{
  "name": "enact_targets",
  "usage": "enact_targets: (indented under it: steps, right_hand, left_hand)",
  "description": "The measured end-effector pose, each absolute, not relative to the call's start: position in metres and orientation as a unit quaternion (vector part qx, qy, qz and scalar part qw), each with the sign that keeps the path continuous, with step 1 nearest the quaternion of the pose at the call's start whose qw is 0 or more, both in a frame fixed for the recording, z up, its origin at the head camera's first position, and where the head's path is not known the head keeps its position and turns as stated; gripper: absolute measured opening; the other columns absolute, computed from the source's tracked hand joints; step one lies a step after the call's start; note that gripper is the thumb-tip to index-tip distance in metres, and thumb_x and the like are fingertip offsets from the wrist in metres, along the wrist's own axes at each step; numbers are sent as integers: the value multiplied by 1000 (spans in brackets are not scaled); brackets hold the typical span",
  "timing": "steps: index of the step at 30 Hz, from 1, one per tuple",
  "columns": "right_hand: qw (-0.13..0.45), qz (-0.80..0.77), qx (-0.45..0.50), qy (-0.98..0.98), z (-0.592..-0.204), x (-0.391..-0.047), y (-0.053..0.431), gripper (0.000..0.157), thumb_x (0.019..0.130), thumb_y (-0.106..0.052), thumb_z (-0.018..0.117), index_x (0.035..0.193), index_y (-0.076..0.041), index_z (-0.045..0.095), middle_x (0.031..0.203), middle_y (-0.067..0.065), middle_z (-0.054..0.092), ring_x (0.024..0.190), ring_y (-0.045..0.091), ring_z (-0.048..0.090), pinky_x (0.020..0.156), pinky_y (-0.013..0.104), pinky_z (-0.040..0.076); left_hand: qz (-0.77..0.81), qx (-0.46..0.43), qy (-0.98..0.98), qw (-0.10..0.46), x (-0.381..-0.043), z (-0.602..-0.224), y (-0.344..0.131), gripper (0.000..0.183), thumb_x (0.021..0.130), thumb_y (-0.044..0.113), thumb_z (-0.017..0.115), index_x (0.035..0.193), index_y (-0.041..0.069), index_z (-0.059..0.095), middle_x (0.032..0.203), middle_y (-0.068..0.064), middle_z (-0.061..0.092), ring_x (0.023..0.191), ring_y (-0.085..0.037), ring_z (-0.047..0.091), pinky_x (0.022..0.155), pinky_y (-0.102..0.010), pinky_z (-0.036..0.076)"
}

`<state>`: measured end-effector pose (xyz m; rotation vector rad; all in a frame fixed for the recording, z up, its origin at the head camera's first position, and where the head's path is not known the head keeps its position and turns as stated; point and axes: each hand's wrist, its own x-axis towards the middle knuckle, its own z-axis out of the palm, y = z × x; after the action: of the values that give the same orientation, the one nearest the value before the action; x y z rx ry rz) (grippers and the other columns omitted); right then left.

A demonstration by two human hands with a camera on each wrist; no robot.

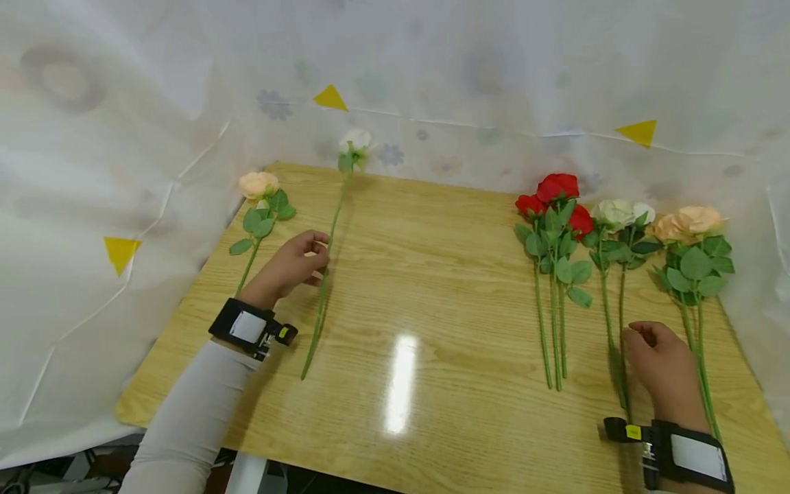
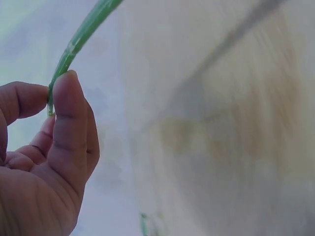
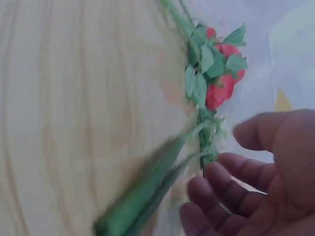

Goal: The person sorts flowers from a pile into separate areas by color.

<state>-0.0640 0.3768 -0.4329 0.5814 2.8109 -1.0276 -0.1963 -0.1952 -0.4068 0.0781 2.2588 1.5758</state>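
Note:
My left hand pinches the green stem of a white rose between thumb and fingers, at the left of the table. Close up in the left wrist view, the stem passes between the thumb and fingertips. At the right, my right hand is beside the stems of two white roses. Its thumb and loosely bent fingers stand apart in the right wrist view, with nothing between them. The thick stems lie just left of those fingers, partly blurred.
Red roses lie left of the white ones, and peach roses to their right. One peach rose lies at the table's left edge. A patterned white curtain hangs behind the wooden table.

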Motion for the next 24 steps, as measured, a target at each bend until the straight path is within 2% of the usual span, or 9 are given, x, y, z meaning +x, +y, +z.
enact_targets:
  steps: [3,7,12,13,18,24]
  right_hand:
    - [-23,-358,200,912,-427,-68,357,51,96,-44,42,126,-4,53,107,8,56,84,15,50,61,32,42]
    - [-48,-403,168,899,-420,-78,325,46,97,-41,43,123,-5,55,104,9,58,88,15,53,64,25,44]
    - [-18,-447,105,888,-419,-86,280,48,98,-42,41,127,-6,52,113,15,57,95,20,54,71,28,46]
    - [-10,-451,89,888,-420,-87,271,47,98,-42,42,127,-5,52,112,15,58,95,20,54,71,30,47]
    - [21,-464,14,885,-427,-90,230,39,98,-37,46,121,-6,55,105,13,60,91,22,54,70,38,47]
    - [29,-484,-45,873,-429,-88,186,29,97,-30,51,115,-10,59,97,7,60,85,16,54,71,40,48]
  left_hand:
    - [584,38,789,186,-191,-400,-181,34,96,11,49,128,6,40,109,-14,41,87,-27,55,64,-38,57]
    - [619,49,764,178,-185,-395,-163,33,94,9,50,126,6,41,108,-12,42,88,-28,54,66,-38,56]
    - [676,68,713,173,-177,-398,-139,33,93,6,52,124,7,42,103,-8,43,85,-27,57,68,-38,55]
    - [687,73,702,174,-175,-399,-134,32,93,5,52,123,8,42,101,-7,43,85,-26,57,66,-34,55]
    - [728,87,657,176,-170,-403,-114,31,92,0,52,120,8,41,99,-6,45,83,-22,59,64,-30,56]
    - [741,100,641,173,-170,-406,-98,50,89,-1,54,132,12,32,100,-7,45,84,-25,62,67,-32,57]
